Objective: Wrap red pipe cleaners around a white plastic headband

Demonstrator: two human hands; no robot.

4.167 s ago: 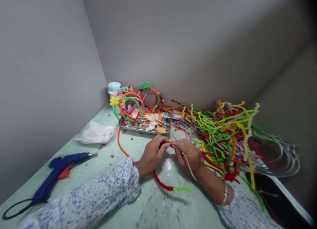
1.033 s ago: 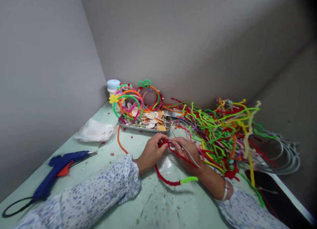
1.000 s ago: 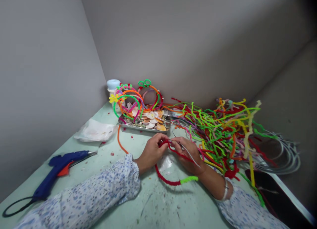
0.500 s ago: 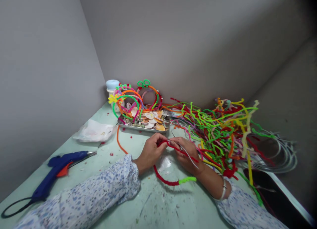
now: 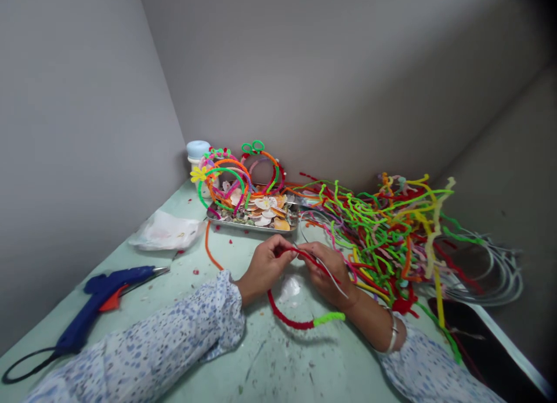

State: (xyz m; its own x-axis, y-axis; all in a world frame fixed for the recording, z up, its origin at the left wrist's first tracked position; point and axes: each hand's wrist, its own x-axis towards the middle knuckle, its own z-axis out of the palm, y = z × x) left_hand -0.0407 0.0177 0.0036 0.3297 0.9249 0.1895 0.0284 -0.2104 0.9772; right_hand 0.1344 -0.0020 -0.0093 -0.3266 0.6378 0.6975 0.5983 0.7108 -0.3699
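Observation:
My left hand [image 5: 264, 270] is closed, its thumb and forefinger pinching a red pipe cleaner [image 5: 289, 320] wrapped along a curved band. One end of this band hangs below the hand and finishes in a bright green tip [image 5: 329, 317]. Close beside it, my right hand [image 5: 327, 282] is closed too, fingertips pinching the loose red strand where it meets a thin whitish wire [image 5: 334, 277]. Strand and wire both run back over the right hand. The fingers partly hide the spot where strand and wire meet.
A metal tray [image 5: 252, 226] of shells stands behind my hands, with colourful pipe-cleaner headbands [image 5: 230, 162] on it. Tangled pipe cleaners [image 5: 369, 223] and coiled wire [image 5: 505, 269] lie to the right, near a black tray-like object [image 5: 491, 351]. A blue glue gun [image 5: 82, 316] and plastic bag [image 5: 167, 231] lie left.
My fingertips have shifted slightly at the pinch point. The loose red strand's free end has drawn in a little over my right hand. The hanging band has barely moved.

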